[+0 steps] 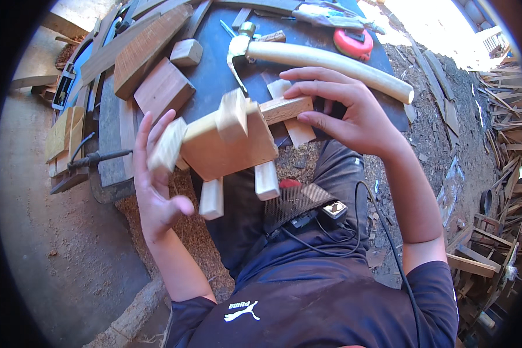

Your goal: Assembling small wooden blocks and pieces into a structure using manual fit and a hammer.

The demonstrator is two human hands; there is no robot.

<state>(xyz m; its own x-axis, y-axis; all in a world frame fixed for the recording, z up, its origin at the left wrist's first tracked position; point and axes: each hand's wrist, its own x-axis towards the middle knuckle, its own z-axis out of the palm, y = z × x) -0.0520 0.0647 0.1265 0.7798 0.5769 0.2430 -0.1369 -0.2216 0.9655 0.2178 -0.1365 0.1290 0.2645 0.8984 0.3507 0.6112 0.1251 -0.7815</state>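
Observation:
I hold up a small wooden assembly (pixel 229 145), a flat block with several short legs sticking out, in front of my chest. My right hand (pixel 345 110) grips one leg at its upper right between thumb and fingers. My left hand (pixel 156 180) is spread open, its fingers resting against a pale leg on the assembly's left side. Just behind, a claw hammer (pixel 319 58) with a long pale handle lies on the dark workbench (pixel 214 75).
Several wood blocks (pixel 162 87) and planks (pixel 139 49) lie on the bench's left half. A red tape measure (pixel 354 43) sits at its far right. A black cable (pixel 93 158) lies at the bench's left edge. Sawdust covers the ground; scrap wood (pixel 499 116) is piled to the right.

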